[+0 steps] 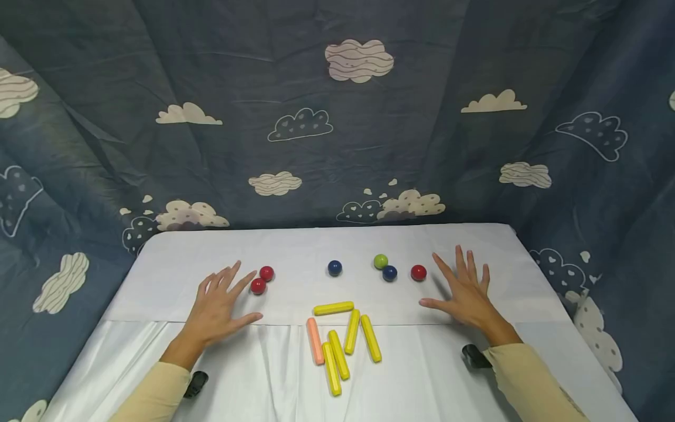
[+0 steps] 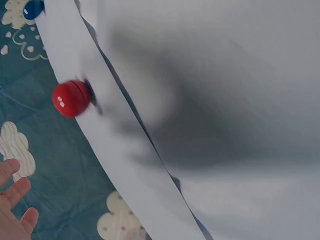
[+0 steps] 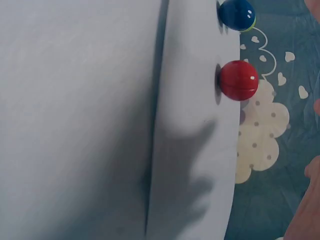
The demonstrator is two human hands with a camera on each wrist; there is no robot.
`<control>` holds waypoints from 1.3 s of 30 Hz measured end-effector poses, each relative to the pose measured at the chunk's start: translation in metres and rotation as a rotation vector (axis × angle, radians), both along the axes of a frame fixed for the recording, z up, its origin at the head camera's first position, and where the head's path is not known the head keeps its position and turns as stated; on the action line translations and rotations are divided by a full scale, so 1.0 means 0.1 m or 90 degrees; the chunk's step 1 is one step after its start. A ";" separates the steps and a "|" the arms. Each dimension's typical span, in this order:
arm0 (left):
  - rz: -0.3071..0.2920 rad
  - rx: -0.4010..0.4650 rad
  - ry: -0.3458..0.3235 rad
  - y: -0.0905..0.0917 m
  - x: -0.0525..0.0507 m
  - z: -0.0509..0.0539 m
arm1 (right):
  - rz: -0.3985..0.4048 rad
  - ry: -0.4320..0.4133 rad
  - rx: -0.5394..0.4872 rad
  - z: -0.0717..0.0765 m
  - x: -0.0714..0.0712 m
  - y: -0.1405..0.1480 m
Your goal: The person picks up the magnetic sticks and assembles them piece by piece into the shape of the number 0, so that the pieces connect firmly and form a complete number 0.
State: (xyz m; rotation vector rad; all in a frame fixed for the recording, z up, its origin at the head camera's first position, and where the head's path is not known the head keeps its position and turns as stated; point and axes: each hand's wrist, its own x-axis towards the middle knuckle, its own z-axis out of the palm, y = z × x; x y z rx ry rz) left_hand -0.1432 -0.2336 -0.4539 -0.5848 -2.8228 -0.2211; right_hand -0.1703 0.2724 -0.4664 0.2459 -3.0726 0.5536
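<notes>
My left hand [image 1: 215,308] is spread with straight fingers, holding nothing, just left of two red balls [image 1: 266,273] [image 1: 258,286]. Its fingers [image 2: 14,194] show at the lower left of the left wrist view, with red [image 2: 71,99] above. At the right, my right hand [image 1: 467,298] is also spread and holds nothing; a single red ball [image 1: 418,272] lies off its fingertips and shows in the right wrist view [image 3: 239,80]. Between the hands lie several yellow sticks [image 1: 371,338] and one orange stick [image 1: 315,341].
A dark blue ball [image 1: 334,268] sits near the middle of the white-covered table [image 1: 211,246]. Right of it, a green ball [image 1: 381,261] and another blue ball [image 1: 389,273] lie close together. A dark cloud-patterned curtain [image 1: 316,164] hangs behind and at both sides.
</notes>
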 end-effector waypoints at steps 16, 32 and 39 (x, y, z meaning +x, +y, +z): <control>0.001 0.075 -0.086 0.52 0.14 0.03 | 0.029 -0.017 -0.028 0.10 -0.34 -0.26; 0.068 0.241 -0.353 1.03 0.29 -0.11 | 0.011 -0.120 -0.116 -0.09 -0.60 -0.17; 0.054 0.297 -0.386 1.14 0.31 -0.21 | -0.004 -0.136 -0.174 -0.19 -0.64 -0.10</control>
